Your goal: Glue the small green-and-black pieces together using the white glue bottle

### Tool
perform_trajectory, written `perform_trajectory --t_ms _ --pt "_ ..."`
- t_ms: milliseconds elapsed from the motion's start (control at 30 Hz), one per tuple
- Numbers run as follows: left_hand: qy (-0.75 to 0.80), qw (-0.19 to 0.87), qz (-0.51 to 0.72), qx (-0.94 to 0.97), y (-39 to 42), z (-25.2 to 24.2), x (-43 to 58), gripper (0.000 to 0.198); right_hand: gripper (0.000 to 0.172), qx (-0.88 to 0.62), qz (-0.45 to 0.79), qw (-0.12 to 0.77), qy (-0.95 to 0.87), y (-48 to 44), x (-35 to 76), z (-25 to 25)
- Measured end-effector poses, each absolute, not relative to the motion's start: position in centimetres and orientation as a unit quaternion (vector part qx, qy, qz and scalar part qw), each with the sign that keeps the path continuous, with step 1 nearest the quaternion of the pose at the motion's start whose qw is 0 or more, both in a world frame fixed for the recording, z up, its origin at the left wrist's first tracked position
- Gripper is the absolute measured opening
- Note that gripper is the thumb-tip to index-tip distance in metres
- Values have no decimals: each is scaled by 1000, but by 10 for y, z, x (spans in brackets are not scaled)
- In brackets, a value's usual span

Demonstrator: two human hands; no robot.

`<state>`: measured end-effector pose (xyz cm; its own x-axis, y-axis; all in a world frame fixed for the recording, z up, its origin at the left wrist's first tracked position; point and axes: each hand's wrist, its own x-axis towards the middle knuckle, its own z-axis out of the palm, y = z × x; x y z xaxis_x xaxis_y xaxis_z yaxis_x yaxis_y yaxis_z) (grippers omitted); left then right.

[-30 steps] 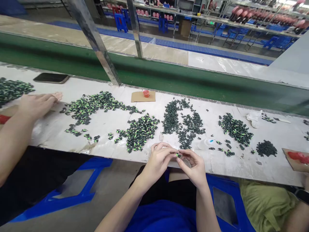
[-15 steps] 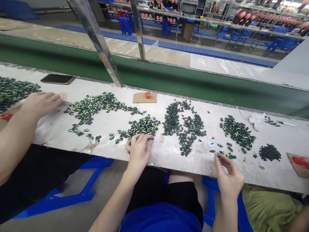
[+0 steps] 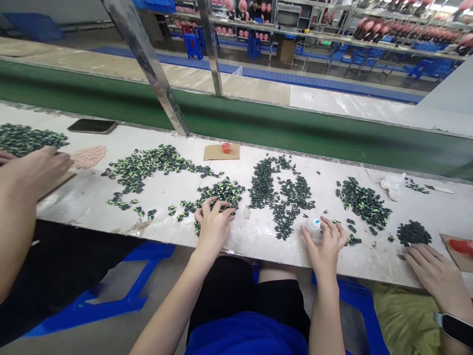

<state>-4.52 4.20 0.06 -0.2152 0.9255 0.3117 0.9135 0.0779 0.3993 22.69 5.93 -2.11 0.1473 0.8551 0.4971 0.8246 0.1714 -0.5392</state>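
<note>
My left hand [image 3: 215, 224] rests at the near edge of a pile of small dark green pieces with light-green marks [image 3: 223, 190]. Its fingers are bent and spread, with the tips down among the pieces; no held piece shows. Thumb and fingers of my right hand [image 3: 327, 244] are on either side of a small white squeeze bottle [image 3: 314, 225] with a blue tip, gripping it near the table's front edge. Between my hands lie plain dark pieces [image 3: 262, 182] in a loose ring. A few loose marked pieces [image 3: 354, 240] are just right of my right hand.
Further piles lie left [image 3: 148, 162] and right [image 3: 364, 202]. A red-filled cup [image 3: 225, 147] sits on cardboard [image 3: 212, 153]. A phone [image 3: 92, 126] and metal post [image 3: 158, 84] stand beyond. Co-workers' hands are at left [image 3: 46, 167] and right [image 3: 438, 271], by a black pile [image 3: 414, 232].
My right hand has moved left from the loose pieces onto the bottle. My left hand has shifted slightly, its fingers lifting and spreading. A co-worker's hand has appeared at the right; the left co-worker's hand moved left.
</note>
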Motion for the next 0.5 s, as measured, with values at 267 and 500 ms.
perform_trajectory --t_ms 267,500 --pt "703 56 281 651 43 -1 -31 7 35 -594 271 482 -584 43 218 6" --pt "647 175 313 673 26 -10 -7 11 29 -529 345 574 -521 30 200 -4"
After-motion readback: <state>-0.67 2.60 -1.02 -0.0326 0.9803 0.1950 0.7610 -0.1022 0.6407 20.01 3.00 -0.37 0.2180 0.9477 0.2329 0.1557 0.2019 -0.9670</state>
